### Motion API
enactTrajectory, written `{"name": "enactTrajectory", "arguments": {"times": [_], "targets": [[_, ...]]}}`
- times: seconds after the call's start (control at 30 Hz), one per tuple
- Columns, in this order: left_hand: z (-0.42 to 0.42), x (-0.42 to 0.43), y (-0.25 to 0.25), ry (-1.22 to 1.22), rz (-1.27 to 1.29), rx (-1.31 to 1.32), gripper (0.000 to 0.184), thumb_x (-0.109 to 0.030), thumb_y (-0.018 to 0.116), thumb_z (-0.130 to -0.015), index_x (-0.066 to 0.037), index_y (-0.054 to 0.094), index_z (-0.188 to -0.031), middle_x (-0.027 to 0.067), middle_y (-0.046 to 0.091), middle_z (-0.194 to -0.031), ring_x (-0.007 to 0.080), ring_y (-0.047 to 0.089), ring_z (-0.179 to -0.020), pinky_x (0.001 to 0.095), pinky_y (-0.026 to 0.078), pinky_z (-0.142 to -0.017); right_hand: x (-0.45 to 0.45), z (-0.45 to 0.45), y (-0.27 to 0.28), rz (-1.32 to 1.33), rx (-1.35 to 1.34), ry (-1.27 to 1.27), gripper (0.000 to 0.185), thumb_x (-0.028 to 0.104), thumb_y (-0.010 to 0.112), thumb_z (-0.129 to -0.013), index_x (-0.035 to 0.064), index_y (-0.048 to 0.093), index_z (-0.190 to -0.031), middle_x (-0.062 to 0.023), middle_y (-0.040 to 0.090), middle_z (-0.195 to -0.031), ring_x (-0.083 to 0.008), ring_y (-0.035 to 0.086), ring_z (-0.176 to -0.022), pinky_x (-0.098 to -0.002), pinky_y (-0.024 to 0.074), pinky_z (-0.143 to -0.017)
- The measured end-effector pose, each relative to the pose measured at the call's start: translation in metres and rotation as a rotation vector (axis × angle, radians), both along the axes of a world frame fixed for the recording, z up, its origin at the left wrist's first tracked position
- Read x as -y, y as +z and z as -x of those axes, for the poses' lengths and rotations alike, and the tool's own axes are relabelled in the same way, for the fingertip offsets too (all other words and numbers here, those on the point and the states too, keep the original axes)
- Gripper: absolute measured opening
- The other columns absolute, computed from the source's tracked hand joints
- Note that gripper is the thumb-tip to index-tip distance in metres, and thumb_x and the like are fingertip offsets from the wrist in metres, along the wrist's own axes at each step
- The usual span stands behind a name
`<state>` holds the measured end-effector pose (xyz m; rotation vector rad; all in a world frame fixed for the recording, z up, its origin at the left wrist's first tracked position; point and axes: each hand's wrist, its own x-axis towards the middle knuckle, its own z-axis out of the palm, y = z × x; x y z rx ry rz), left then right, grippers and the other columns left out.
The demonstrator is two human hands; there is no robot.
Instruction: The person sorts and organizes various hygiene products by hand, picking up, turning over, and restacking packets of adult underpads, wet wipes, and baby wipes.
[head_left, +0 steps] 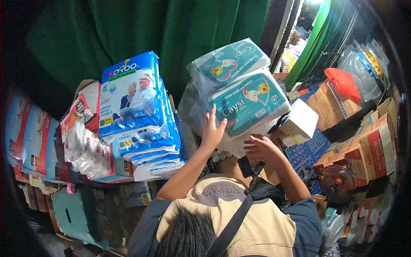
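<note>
Two green-and-white packs of Caysi dry wipes lie stacked before me, the front pack (250, 103) overlapping the rear pack (231, 62). My left hand (212, 130) rests against the left side of the front pack, fingers stretched and thumb apart. Just below that pack's lower edge is my right hand (262, 147), its fingers spread; whether it touches the wrapping I cannot tell. Clear plastic wrap hangs around the packs. To the left stands a pile of blue Koroo pad packs (132, 96).
A white box (299, 122) sits right of the wipes. Cardboard cartons (361, 147) and a small fan (337, 182) are at the right. White plastic-wrapped packs (85, 147) lie at the left. A green curtain (128, 25) hangs behind; a dark strap crosses my chest.
</note>
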<state>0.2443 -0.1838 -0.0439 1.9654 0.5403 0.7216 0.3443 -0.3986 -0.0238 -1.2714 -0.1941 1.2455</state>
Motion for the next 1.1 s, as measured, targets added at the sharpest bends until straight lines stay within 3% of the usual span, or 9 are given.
{"name": "enactTrajectory", "arguments": {"times": [0.17, 0.33, 0.4, 0.47, 0.57, 0.77, 1.0, 1.03, 1.1], "targets": [[0.021, 0.006, 0.033, -0.077, 0.036, 0.082, 0.069, -0.022, 0.060, -0.087, -0.012, 0.023, -0.145, 0.0285, 0.035, -0.138, 0.0425, 0.030, -0.131, 0.0430, 0.028, -0.106, 0.011, 0.011, -0.004, 0.034, 0.051, 0.107, 0.055, 0.032, 0.064, -0.087, -0.0019, 0.044, -0.125, -0.0153, 0.056, -0.114, -0.0255, 0.057, -0.103, -0.0409, 0.0496, -0.085], [0.040, 0.011, 0.066, -0.241, 0.348, 0.199, 0.066, -0.019, 0.057, -0.090, -0.011, 0.022, -0.145, 0.0281, 0.034, -0.139, 0.0393, 0.037, -0.128, 0.0421, 0.033, -0.102, 0.033, -0.001, -0.081, 0.232, 0.252, 0.415, 0.041, 0.025, 0.058, -0.089, 0.0069, 0.049, -0.125, -0.0039, 0.061, -0.101, -0.0148, 0.060, -0.084, -0.0328, 0.0514, -0.077], [0.047, 0.010, 0.073, -0.295, 0.392, 0.217, 0.064, -0.020, 0.055, -0.091, -0.011, 0.021, -0.145, 0.0269, 0.033, -0.140, 0.0378, 0.041, -0.126, 0.0408, 0.036, -0.100, 0.046, -0.009, -0.118, 0.067, 0.377, 0.510, 0.036, 0.021, 0.058, -0.088, 0.0037, 0.054, -0.118, -0.0019, 0.061, -0.093, -0.0142, 0.059, -0.081, -0.0308, 0.0511, -0.074], [0.058, 0.012, 0.089, -0.452, 0.543, 0.256, 0.062, -0.022, 0.053, -0.092, -0.011, 0.022, -0.145, 0.0251, 0.032, -0.141, 0.0361, 0.042, -0.125, 0.0384, 0.036, -0.100, 0.056, -0.007, -0.153, 0.347, 0.599, 0.650, 0.029, 0.017, 0.056, -0.085, 0.0007, 0.059, -0.109, -0.0046, 0.063, -0.091, -0.0179, 0.060, -0.082, -0.0312, 0.0500, -0.073], [0.073, 0.019, 0.112, -0.510, 0.631, 0.243, 0.058, -0.030, 0.049, -0.094, -0.011, 0.026, -0.144, 0.0201, 0.033, -0.143, 0.0302, 0.044, -0.124, 0.0355, 0.035, -0.101, 0.073, -0.009, -0.212, 0.506, 0.830, 0.801, 0.039, 0.002, 0.047, -0.074, 0.0001, 0.062, -0.110, -0.0237, 0.062, -0.104, -0.0325, 0.063, -0.094, -0.0383, 0.0495, -0.079], [0.095, 0.021, 0.128, -0.600, 0.777, 0.292, 0.066, -0.046, 0.046, -0.092, -0.010, 0.027, -0.144, 0.0156, 0.033, -0.144, 0.0280, 0.043, -0.125, 0.0380, 0.034, -0.102, 0.104, -0.012, -0.344, 0.687, 1.106, 0.844, 0.038, 0.004, 0.054, -0.071, 0.0039, 0.064, -0.108, -0.0193, 0.066, -0.095, -0.0325, 0.064, -0.089, -0.0364, 0.0508, -0.078], [0.117, 0.018, 0.131, -0.571, 0.742, 0.337, 0.067, -0.047, 0.044, -0.093, -0.008, 0.026, -0.144, 0.0163, 0.032, -0.144, 0.0285, 0.042, -0.126, 0.0374, 0.034, -0.101, 0.069, -0.016, -0.305, 0.919, 0.259, 0.652, 0.066, 0.058, 0.032, -0.092, 0.0083, 0.045, -0.134, -0.0194, 0.040, -0.138, -0.0209, 0.030, -0.134, -0.0282, 0.0281, -0.103], [0.120, 0.018, 0.132, -0.561, 0.739, 0.323, 0.066, -0.046, 0.044, -0.093, -0.007, 0.026, -0.143, 0.0165, 0.033, -0.144, 0.0276, 0.043, -0.126, 0.0360, 0.035, -0.101, 0.068, -0.016, -0.313, 0.920, 0.261, 0.673, 0.066, 0.058, 0.032, -0.092, 0.0083, 0.045, -0.134, -0.0194, 0.040, -0.138, -0.0209, 0.030, -0.134, -0.0282, 0.0281, -0.103], [0.124, 0.017, 0.131, -0.546, 0.714, 0.313, 0.066, -0.046, 0.043, -0.094, -0.006, 0.026, -0.143, 0.0166, 0.034, -0.143, 0.0270, 0.043, -0.125, 0.0356, 0.035, -0.101, 0.072, -0.011, -0.363, 0.789, 0.384, 0.539, 0.056, 0.049, 0.033, -0.095, 0.0040, 0.060, -0.116, -0.0189, 0.061, -0.104, -0.0326, 0.055, -0.095, -0.0401, 0.0421, -0.090]]}}
